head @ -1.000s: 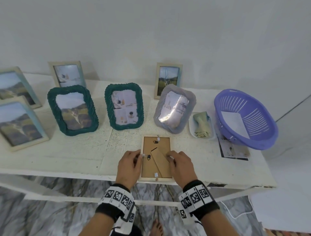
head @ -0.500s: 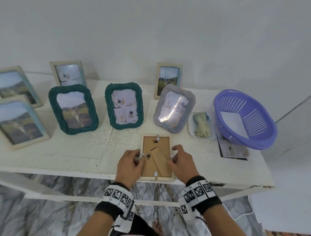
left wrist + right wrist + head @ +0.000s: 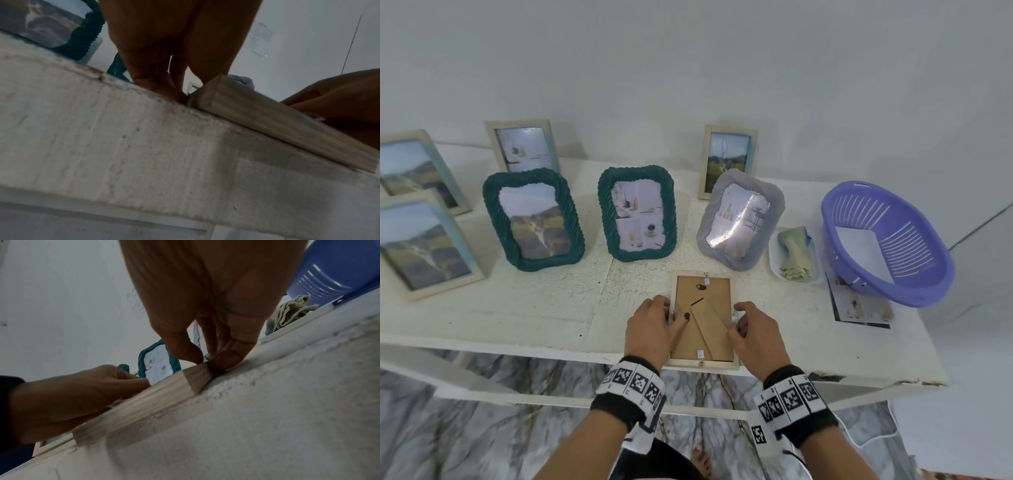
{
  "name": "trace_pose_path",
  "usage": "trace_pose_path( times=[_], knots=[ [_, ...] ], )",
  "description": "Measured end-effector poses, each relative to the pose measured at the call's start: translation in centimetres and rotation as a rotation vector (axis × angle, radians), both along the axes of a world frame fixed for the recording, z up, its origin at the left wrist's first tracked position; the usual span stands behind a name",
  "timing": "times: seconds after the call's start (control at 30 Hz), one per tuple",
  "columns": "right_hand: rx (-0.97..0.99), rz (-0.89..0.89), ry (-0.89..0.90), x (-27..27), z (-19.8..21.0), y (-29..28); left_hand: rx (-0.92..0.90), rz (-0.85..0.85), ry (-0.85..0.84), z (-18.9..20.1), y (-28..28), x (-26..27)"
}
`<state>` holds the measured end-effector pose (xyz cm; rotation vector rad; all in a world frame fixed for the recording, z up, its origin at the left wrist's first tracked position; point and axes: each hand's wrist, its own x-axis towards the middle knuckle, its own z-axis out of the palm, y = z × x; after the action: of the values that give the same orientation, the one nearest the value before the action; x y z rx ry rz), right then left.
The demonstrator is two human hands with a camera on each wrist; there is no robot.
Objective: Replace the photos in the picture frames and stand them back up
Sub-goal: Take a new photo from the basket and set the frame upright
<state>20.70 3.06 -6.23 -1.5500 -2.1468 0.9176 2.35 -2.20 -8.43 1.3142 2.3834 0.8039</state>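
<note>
A light wooden picture frame (image 3: 702, 291) lies face down at the white table's front edge (image 3: 517, 339), its brown backing and folded easel leg facing up. My left hand (image 3: 671, 315) is at the frame's left edge, fingers curled and pinching a small tab there. My right hand (image 3: 736, 320) pinches a small metal tab on the right edge between thumb and forefinger. The left wrist view shows the left hand's fingers (image 3: 164, 84) pressed against the frame's corner (image 3: 267, 121). In the right wrist view the right hand (image 3: 205, 358) pinches at the frame's corner (image 3: 144, 400).
Behind stand two green rope frames (image 3: 534, 219) (image 3: 637, 212), a grey frame (image 3: 739, 219) and several pale wooden frames (image 3: 727, 161). At the right are a white tray with a green cloth (image 3: 796, 253), a purple basket (image 3: 887, 240) and loose photo prints (image 3: 859, 308).
The right hand's forefinger, lifted half a second ago, has come down onto the tab at the frame's right edge. The left hand stays at the left edge.
</note>
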Motion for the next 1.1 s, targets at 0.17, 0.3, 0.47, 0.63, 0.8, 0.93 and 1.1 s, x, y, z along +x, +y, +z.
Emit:
trace_pose_path(
  times=[0.17, 0.3, 0.47, 0.63, 0.8, 0.93, 1.1],
  knots=[
    [0.011, -0.009, -0.011, -0.1, -0.2, 0.0, -0.059, 0.048, -0.025, 0.6, 0.7, 0.2],
    [-0.022, 0.019, -0.048, 0.0, 0.5, 0.6, -0.039, 0.02, -0.087, 0.2, 0.7, -0.5],
    [0.072, 0.047, -0.149, -1.0, 2.5, 3.0, 0.026, -0.018, -0.195, 0.0, 0.1, -1.4],
    [0.203, 0.196, -0.24, -3.4, 3.4, 5.9, 0.126, -0.051, -0.289, -0.3, -0.7, -2.2],
    [0.171, 0.346, -0.392, -5.6, 3.7, 7.8, 0.15, -0.064, -0.351, -0.7, -0.8, -2.7],
    [0.161, 0.402, -0.488, -6.5, 3.6, 8.7, 0.163, -0.083, -0.374, -0.9, -0.9, -2.9],
    [0.158, 0.413, -0.499, -6.9, 3.6, 9.4, 0.173, -0.105, -0.358, -0.9, -0.8, -3.1]
  ],
)
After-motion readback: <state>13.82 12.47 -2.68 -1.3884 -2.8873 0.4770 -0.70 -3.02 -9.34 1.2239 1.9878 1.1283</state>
